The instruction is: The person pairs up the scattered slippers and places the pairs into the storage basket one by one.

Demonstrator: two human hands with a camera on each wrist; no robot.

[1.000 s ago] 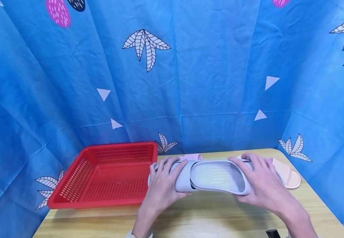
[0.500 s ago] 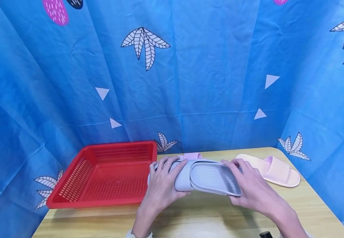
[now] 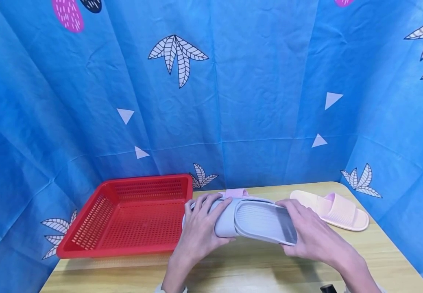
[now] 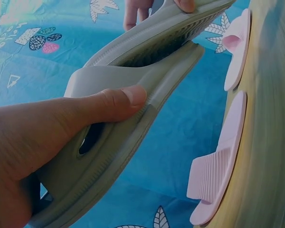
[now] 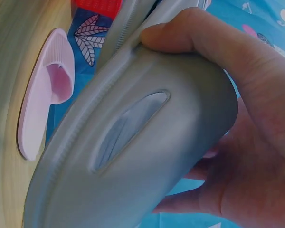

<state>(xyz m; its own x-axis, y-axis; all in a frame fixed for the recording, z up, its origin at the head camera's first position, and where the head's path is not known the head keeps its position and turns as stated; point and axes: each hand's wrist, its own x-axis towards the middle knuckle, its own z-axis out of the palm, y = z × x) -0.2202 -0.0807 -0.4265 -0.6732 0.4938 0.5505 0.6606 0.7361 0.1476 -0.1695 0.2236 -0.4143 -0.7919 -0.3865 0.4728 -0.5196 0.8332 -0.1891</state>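
Two grey slippers are held together above the table, overlapping lengthwise. My left hand [image 3: 198,228] grips one slipper [image 4: 109,164] round its strap, thumb [image 4: 133,95] on top and fingers spread along the far side. At the other end, my right hand [image 3: 315,232] grips the second slipper [image 5: 80,137] by its slotted strap, with the thumb [image 5: 161,37] along the sole edge. A ribbed insole [image 3: 264,221] faces me between the hands. In the left wrist view the slippers meet at a slant, and dark tread shows in the gap between them.
A red perforated basket [image 3: 134,251] stands at the left of the wooden table [image 3: 244,280]. One pale pink slipper [image 3: 343,209] lies at the back right; another pink slipper [image 3: 236,193] is partly hidden behind the grey ones. A black object [image 3: 328,288] shows at the front edge.
My right hand has moved left with its grey slipper, bringing the pair further over each other. The pink slipper at the back right has come into full view.
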